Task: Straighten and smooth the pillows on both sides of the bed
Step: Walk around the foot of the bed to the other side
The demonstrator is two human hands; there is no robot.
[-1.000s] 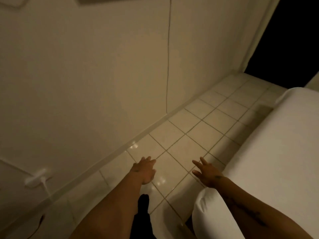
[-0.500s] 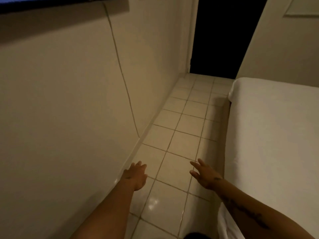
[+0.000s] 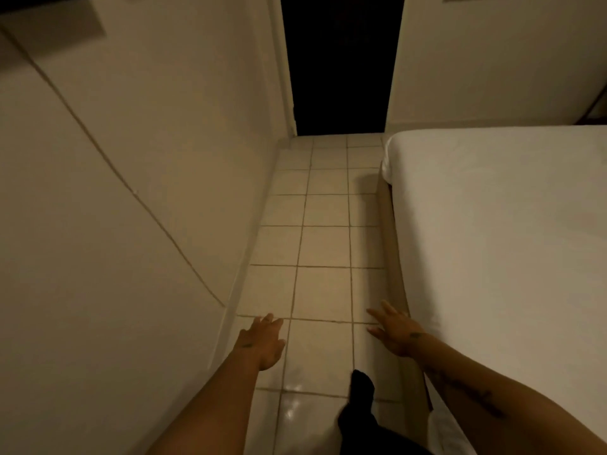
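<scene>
Left of the white-sheeted bed (image 3: pixel 492 241): 1 bare left hand (image 3: pixel 261 341), fingers spread, empty, over the beige tiled floor (image 3: pixel 325 244). Beside the bed's edge: 1 bare right hand (image 3: pixel 395 331), fingers spread, empty. Pillows: 0 visible, location unknown. Judged soft and light; best gripped at corners.

**Between wall and bed**

We look down a narrow strip of tiled floor (image 3: pixel 323 244), the wall (image 3: pixel 131 192) on our left and the white-sheeted bed (image 3: pixel 492 224) on our right. Our left hand (image 3: pixel 262 339) and right hand (image 3: pixel 395 331) reach forward empty, fingers spread, above the tiles. A dark doorway (image 3: pixel 341 60) lies ahead.
</scene>
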